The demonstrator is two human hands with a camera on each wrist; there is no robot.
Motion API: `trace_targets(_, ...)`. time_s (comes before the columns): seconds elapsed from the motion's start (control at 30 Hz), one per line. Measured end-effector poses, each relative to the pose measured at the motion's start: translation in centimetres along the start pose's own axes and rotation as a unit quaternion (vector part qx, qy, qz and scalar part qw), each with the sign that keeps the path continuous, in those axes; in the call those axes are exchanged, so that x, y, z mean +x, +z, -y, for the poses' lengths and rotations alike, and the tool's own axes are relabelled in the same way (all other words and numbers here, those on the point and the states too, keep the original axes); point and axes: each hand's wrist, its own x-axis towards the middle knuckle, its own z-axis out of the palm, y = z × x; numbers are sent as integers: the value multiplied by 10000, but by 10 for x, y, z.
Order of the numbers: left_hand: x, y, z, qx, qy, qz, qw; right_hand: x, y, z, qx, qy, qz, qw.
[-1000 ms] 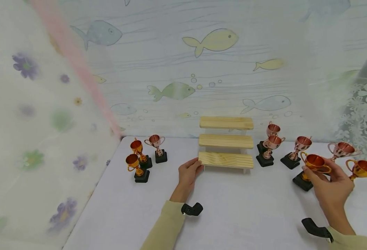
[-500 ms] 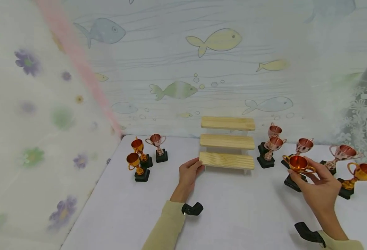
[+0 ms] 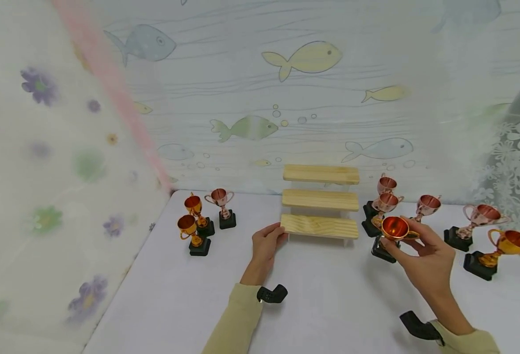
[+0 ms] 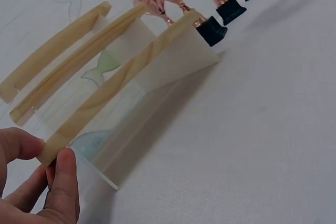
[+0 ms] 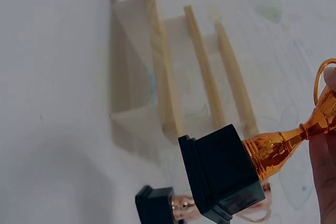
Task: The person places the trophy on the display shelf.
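A three-step wooden display stand (image 3: 320, 200) with white side supports stands against the patterned backdrop. My left hand (image 3: 266, 250) pinches the left end of its lowest step, thumb above and fingers beneath, as the left wrist view shows closely. My right hand (image 3: 425, 260) holds a gold trophy cup (image 3: 395, 228) by its cup and handle, right of the stand. Its black base (image 5: 223, 171) points toward the stand in the right wrist view. Behind it in the head view are rose-gold trophies (image 3: 386, 202) on black bases.
At the table's left stand two gold trophies (image 3: 187, 227) and a rose-gold trophy (image 3: 219, 199). A rose-gold trophy (image 3: 484, 215) and another gold trophy (image 3: 513, 243) stand at the far right. The white-covered table (image 3: 322, 305) meets the backdrop at its rear edge.
My right hand has carried the gold trophy leftward from among the right-hand trophies toward the stand. My left hand stays at the lowest step, and the stand has not moved.
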Motion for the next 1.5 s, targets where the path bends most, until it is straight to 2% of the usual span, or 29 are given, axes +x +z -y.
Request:
trace_targets(0.17,1,-1,-2,28,-63,44,10000,1,11,-1,130,-162,160,9997)
trace_targets(0.4,0,-1,-2,-67,-120,-7,9999,5,27,7,358,101,210,9991)
trace_targets(0.57,1,-1,0,-191,-38,-29,9998,10,42,9,839,42,81,9964)
trace_targets(0.73,2,0,1,-316,-67,23,9995,17,60,10,1684,-42,74,9857)
trace_targets(0.83,2,0,0,-306,-73,17,9995,22,69,11,1925,-55,184,9811)
trace_targets(0.97,2,0,1,-316,-69,-42,9995,30,77,13,1884,-136,329,9815)
trace_targets(1.17,2,2,1,-355,-100,-86,9993,44,86,14,2258,-194,426,9730)
trace_targets(1.5,2,1,0,-334,-230,-124,9991,73,104,23,2157,-192,507,9750)
